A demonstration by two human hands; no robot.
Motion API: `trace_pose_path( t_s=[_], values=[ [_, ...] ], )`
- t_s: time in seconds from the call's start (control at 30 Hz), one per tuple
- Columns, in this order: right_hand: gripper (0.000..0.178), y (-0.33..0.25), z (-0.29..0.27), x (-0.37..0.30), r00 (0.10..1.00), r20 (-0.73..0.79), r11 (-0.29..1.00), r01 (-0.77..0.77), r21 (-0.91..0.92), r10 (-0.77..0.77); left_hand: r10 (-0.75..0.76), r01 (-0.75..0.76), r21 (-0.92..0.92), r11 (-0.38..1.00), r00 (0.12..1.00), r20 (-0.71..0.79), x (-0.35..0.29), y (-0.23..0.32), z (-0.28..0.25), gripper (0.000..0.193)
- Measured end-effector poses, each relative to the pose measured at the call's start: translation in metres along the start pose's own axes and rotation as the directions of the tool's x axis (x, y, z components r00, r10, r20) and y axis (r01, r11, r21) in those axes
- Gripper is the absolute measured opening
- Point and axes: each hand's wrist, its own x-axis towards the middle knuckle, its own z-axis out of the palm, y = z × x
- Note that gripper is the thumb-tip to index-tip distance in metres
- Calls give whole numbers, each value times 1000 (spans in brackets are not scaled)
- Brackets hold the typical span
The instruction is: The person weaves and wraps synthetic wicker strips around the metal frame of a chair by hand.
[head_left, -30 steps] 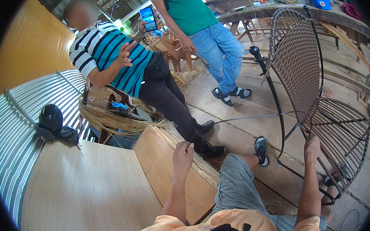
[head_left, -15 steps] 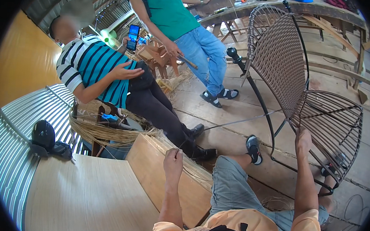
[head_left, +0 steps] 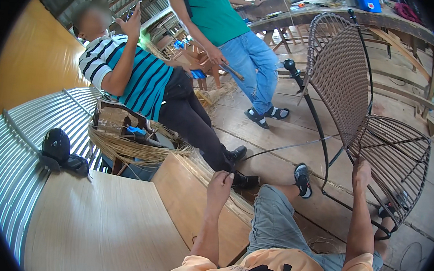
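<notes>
My left hand point(head_left: 220, 187) is closed in a pinch at the stacked boards' edge. A thin dark weaving strand point(head_left: 291, 146) stretches from near its fingertips to the chair. The chair point(head_left: 337, 83) stands tilted at the right, with a black metal frame, a tightly woven brown back and a seat of spaced, wrapped rods point(head_left: 394, 153). Against the seat's near side, where it meets the back, my right hand point(head_left: 361, 175) is closed. A short brown strand seems to rise from its fingers toward the weave; the fingers partly hide what they grip.
A person in a striped shirt point(head_left: 142, 82) stands to the left, another in green point(head_left: 213, 14) farther back, holding a thin tool. Bundled fibre strips point(head_left: 125, 146) lie behind the stacked boards point(head_left: 198, 194). A pale panel point(head_left: 105, 218) is at left, a workbench point(head_left: 406, 25) at the back.
The view has shifted, moving the scene rightward. My left hand has moved slightly right. The striped-shirt person has raised one hand and lowered the one that held the phone.
</notes>
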Motion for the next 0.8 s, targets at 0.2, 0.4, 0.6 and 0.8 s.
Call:
trace_pose_path(
  t_s=[0.2,0.4,0.6,0.8],
  values=[
    [23,-6,1,3,1000,18,1000,8,-21,-7,-21,20,14,1000,998,55,-6,3,1,23],
    [23,-9,-2,2,999,21,999,-29,-33,30,-27,27,5,1000,998,51,-7,2,2,22],
    [22,-12,-6,1,1000,19,999,-20,-31,20,4,-5,25,1000,999,35,-8,1,2,21],
    [22,1,5,3,999,-18,999,33,-22,-33,-4,3,20,1000,999,36,-8,3,4,20]
  ],
)
